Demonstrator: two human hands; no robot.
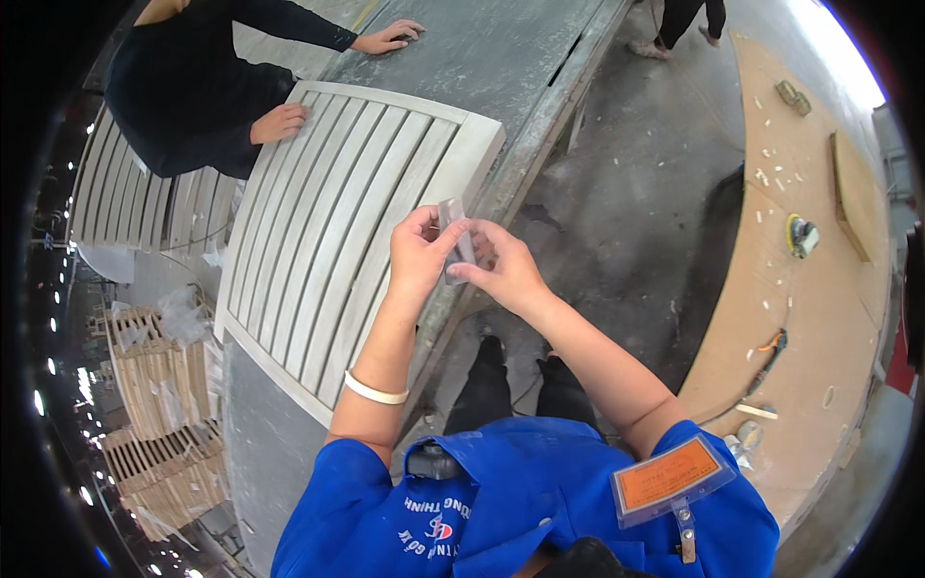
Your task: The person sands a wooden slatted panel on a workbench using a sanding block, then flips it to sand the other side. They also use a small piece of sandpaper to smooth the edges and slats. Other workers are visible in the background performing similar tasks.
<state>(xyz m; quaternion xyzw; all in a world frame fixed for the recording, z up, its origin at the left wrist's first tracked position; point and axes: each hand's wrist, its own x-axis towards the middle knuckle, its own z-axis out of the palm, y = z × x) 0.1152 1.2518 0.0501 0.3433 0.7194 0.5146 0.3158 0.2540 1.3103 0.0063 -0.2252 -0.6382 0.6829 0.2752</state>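
My left hand (pixel 418 252) and my right hand (pixel 503 270) meet in front of me, both pinching a small grey folded sheet, likely sandpaper (pixel 455 231). The sheet is held upright between the fingertips of both hands. Just to the left and below it lies a pale slatted wooden panel (pixel 328 231) on a grey metal table (pixel 462 48). A white band circles my left forearm.
A person in black leans on the far end of the slatted panel, one hand (pixel 279 122) on it. More slatted panels (pixel 125 193) and stacked wood (pixel 159 385) stand at left. A plywood bench (pixel 809 318) with a sander (pixel 800 234) runs along the right.
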